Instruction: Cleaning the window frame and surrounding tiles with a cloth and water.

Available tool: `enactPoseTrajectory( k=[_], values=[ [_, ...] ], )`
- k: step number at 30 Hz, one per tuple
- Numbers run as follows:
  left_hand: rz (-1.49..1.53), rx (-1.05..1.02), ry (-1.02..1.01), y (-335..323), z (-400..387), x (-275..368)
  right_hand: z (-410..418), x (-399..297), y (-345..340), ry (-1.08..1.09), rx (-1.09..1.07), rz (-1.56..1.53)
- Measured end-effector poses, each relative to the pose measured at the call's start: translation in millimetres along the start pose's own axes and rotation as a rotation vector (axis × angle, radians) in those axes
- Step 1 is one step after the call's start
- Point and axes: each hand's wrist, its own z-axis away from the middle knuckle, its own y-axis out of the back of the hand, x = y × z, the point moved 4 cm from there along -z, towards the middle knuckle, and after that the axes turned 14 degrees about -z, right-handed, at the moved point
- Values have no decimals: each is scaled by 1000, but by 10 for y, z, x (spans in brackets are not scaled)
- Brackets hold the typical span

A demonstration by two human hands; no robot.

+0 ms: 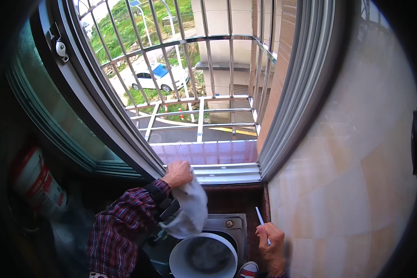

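Note:
My left hand grips a pale cloth at the left end of the window's sill track. The cloth hangs down from my fist towards a white bucket. Greyish water seems to fill part of the bucket, which stands in a metal sink. On the right, my right hand is closed around a thin white stick-like tool. The tool points up and away from me; its lower end shows just below my fingers. What kind of tool it is, I cannot tell.
A sliding window pane with a latch is at the left. Metal security bars close off the opening. A tiled wall rises at right. A red and white container stands at left; a shoe is beside the sink.

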Motion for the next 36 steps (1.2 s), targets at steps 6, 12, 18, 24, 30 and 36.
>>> enactPoseTrajectory(
  k=[6, 12, 18, 24, 30, 36],
  values=[
    [-221, 207, -130, -901, -161, 151, -30, 62, -33, 1, 16, 31],
    [-219, 120, 180, -1100, -322, -383, -51, 133, -56, -21, 19, 56],
    [-192, 57, 325, -1191, -284, -343, -83, 274, -214, -73, -44, -27],
    [-82, 186, 339, -1122, -378, -310, -90, 317, -108, -38, 14, -22],
    [-133, 247, 323, -1230, -267, -198, -58, 255, -102, -84, 23, -36],
    [-38, 215, 305, -1090, -317, 171, -49, 216, -128, -66, -10, -42]
  ],
)
